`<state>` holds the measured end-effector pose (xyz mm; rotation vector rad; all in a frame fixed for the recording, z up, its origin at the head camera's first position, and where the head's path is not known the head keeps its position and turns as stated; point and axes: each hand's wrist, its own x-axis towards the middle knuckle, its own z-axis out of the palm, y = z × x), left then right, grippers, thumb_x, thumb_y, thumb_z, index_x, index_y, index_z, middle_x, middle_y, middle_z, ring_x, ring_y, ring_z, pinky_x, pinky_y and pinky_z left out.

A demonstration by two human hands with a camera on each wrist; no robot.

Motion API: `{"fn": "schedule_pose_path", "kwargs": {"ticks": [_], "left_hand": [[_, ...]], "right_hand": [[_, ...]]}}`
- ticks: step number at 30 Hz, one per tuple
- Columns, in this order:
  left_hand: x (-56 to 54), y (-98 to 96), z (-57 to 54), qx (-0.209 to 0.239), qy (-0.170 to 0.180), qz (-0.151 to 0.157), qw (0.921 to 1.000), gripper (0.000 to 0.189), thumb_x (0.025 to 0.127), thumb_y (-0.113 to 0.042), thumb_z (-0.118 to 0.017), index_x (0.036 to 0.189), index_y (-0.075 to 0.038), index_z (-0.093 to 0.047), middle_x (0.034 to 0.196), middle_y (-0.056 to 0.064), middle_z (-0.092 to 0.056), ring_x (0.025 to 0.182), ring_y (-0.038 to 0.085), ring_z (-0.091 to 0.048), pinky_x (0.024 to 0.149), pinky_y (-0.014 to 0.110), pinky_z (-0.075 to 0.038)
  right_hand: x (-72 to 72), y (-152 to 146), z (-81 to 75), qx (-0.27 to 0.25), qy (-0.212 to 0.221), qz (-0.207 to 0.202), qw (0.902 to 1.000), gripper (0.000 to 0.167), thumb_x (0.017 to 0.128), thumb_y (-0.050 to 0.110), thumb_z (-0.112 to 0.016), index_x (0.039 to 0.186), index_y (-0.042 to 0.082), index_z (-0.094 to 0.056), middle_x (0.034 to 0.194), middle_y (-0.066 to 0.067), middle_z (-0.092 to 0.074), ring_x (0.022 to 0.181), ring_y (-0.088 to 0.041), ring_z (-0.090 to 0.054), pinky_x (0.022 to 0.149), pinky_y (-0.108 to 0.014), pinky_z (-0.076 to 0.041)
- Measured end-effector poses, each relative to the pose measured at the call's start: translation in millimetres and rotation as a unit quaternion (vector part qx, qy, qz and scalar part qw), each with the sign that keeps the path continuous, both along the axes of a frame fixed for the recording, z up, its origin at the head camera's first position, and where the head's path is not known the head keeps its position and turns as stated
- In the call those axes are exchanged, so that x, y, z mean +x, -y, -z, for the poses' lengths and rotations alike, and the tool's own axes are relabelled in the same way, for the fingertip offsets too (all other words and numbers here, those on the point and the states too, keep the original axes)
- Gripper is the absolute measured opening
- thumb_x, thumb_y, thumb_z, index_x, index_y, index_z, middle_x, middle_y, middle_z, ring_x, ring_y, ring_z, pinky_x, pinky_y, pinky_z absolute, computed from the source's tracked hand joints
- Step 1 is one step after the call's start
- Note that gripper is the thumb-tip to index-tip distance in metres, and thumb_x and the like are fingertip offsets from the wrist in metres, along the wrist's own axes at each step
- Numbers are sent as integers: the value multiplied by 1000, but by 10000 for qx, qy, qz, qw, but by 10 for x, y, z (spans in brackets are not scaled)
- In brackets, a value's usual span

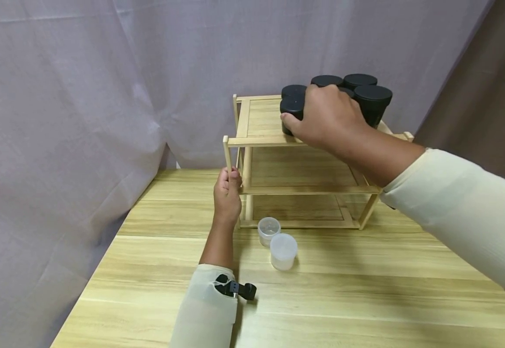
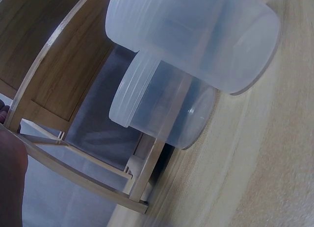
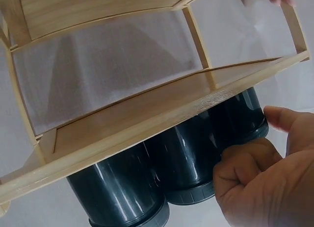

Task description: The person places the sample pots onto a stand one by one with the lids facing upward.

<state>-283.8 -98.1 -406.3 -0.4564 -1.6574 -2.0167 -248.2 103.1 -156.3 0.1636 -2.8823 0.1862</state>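
My left hand grips the front left post of a light wooden three-tier rack, its thumb lying along the post. On the top tier, at the front left, my right hand holds a black jar, with the thumb at the jar's left side. The fingers of that hand curl against the jar's other side in the right wrist view. More black lidded jars stand close together behind and to the right, some partly hidden by the hand.
On the table, two translucent round containers, a rear one and a front one, stand near the rack's front left foot. A grey curtain hangs behind. The rack's lower tiers show wooden panels.
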Motion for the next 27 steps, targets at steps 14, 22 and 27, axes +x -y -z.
{"fn": "schedule_pose_path", "kwargs": {"ticks": [14, 22, 27], "left_hand": [[0, 41, 2, 59, -48, -78, 9999, 68, 95, -69, -54, 106, -2, -56, 73, -10, -43, 70, 7, -39, 65, 20, -34], [-16, 36, 5, 81, -56, -51, 9999, 86, 95, -70, -54, 112, 15, -49, 74, -11, -43, 70, 6, -39, 65, 20, -34], [-18, 41, 9, 65, -11, -89, 9999, 74, 94, -73, -55, 107, 0, -55, 73, -11, -44, 71, 6, -40, 66, 20, -35]], "right_hand": [[-14, 77, 65, 710, -599, -327, 9951, 63, 108, 55, -49, 117, -5, -63, 114, -34, -71, 96, -52, -73, 76, -63, -60], [29, 65, 121, 738, -916, -538, 9916, 65, 109, 59, -46, 119, -3, -60, 104, -33, -71, 88, -51, -73, 69, -59, -59], [72, 41, 173, 615, -1198, -743, 9881, 63, 109, 60, -46, 123, -1, -57, 94, -30, -70, 82, -49, -73, 65, -59, -58]]}}
